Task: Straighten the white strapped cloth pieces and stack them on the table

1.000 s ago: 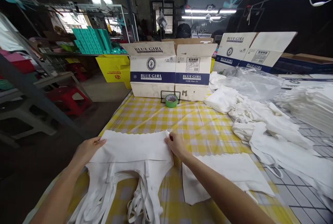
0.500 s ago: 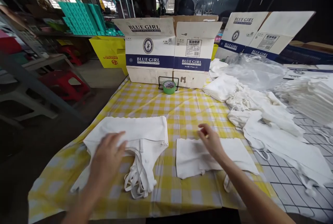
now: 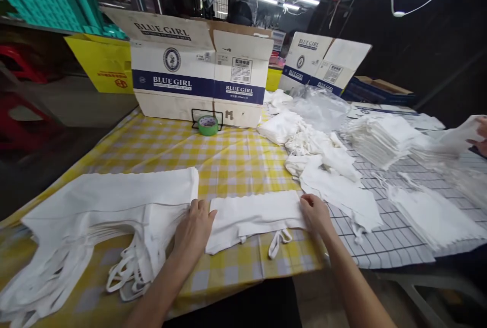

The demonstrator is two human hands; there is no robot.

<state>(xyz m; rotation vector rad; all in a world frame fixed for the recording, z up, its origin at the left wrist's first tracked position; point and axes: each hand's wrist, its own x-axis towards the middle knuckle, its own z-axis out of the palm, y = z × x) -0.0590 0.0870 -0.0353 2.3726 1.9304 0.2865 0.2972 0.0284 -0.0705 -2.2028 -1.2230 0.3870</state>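
Note:
A white strappy top lies flat on the yellow checked cloth, its strap loop lying toward the near edge. My right hand pinches its right edge between thumb and fingers. At the left edge of the same top is my left hand, fingers bent and held together with the thumb against the fabric; the fingertips are partly hidden. Just left of that hand lies a neat stack of white strappy tops, with straps bunched below.
A green tape roll sits by a black wire stand before an opened beer carton. Loose white garments and folded stacks cover the right side. Another person's hand holds white fabric at far right.
My view has turned right. Both hands have come down onto the single top, left hand moving from above the stack to its left edge, right hand to its right edge. Another person's hand has appeared.

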